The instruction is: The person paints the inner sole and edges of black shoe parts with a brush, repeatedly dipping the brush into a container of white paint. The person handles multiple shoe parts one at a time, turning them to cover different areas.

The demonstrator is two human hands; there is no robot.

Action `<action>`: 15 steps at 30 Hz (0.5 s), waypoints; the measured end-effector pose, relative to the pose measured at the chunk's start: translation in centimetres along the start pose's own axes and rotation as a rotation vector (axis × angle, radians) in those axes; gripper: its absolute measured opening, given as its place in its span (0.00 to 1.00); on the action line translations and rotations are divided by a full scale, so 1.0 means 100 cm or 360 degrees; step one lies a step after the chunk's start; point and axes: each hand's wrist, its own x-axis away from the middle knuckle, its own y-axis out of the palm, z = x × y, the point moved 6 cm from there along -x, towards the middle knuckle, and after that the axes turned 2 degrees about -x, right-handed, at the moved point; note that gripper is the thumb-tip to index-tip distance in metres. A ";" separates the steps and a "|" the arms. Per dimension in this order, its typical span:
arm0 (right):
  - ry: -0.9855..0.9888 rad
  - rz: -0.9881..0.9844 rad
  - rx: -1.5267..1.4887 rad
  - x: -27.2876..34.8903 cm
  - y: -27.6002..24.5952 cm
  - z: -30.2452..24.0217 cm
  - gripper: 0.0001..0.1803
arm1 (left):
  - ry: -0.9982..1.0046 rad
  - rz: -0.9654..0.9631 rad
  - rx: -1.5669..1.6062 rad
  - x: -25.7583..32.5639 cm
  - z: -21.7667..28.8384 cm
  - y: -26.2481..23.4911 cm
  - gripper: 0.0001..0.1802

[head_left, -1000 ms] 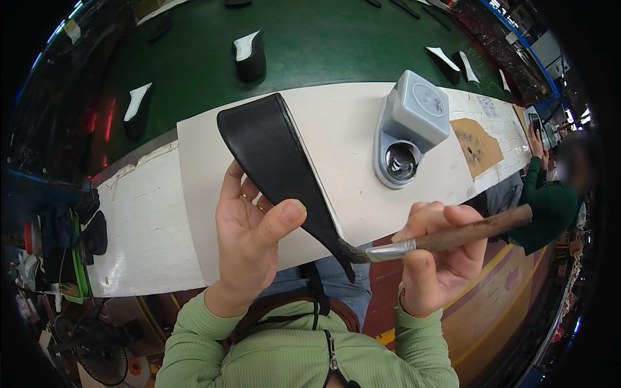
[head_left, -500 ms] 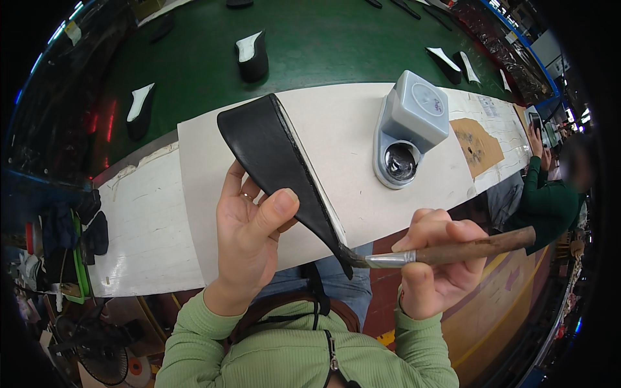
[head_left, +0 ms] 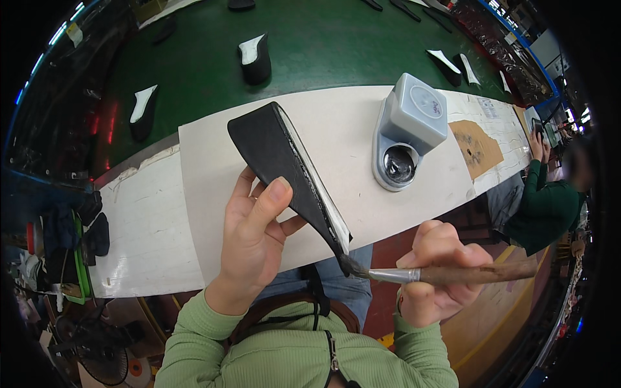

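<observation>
A black-covered wedge shoe sole (head_left: 275, 155) is tilted in my left hand (head_left: 249, 233), thick end up and thin end pointing down toward me. My thumb presses its black side, and the other fingers are behind it. A white strip shows along its right edge. My right hand (head_left: 443, 275) is closed around a wooden-handled brush (head_left: 396, 275) with a metal ferrule. The dark bristles touch the thin tip of the sole. Beyond, on the table, stands a grey-blue plastic dispenser pot (head_left: 420, 110); its round cup (head_left: 400, 165) holds dark, shiny liquid.
Pale sheeting covers the work table (head_left: 336, 123). A stained brown cardboard piece (head_left: 475, 147) lies at the right. Behind runs a green belt (head_left: 323, 52) bearing several wedge soles, one of them a black-and-white sole (head_left: 255, 61). Another person (head_left: 546, 200) sits at the far right.
The sole has shifted slightly right and turned a little in my left hand. The brush has dropped slightly, its bristles staying at the thin tip. Wedge soles on the belt have shifted slightly right.
</observation>
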 end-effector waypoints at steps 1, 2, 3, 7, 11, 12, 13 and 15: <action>-0.0012 0.0011 0.0000 0.000 0.001 -0.001 0.29 | -0.0007 0.0004 0.0003 0.000 -0.001 0.000 0.32; -0.0019 0.0021 0.0010 0.001 0.001 -0.001 0.29 | -0.0019 0.0008 0.0016 0.000 -0.002 -0.001 0.32; -0.0037 0.0016 0.0011 0.001 0.002 -0.002 0.29 | -0.0023 0.0010 0.0006 0.000 -0.002 -0.001 0.31; -0.0095 -0.0053 -0.0021 0.001 0.003 -0.002 0.29 | -0.0060 0.0013 0.0003 0.000 -0.004 -0.003 0.30; 0.0105 -0.0275 -0.0305 0.000 0.005 0.006 0.29 | -0.0107 -0.0003 0.0019 -0.001 -0.005 -0.005 0.27; 0.0187 -0.0215 -0.0424 0.000 0.003 0.009 0.29 | -0.0114 -0.0037 0.0060 -0.001 -0.006 -0.004 0.26; 0.0273 -0.0143 -0.0546 0.000 0.002 0.012 0.29 | -0.0118 -0.0075 0.0099 -0.001 -0.006 -0.003 0.26; 0.0303 0.0094 -0.0583 -0.003 -0.002 0.018 0.28 | -0.0170 -0.0174 0.0215 0.000 -0.010 -0.001 0.26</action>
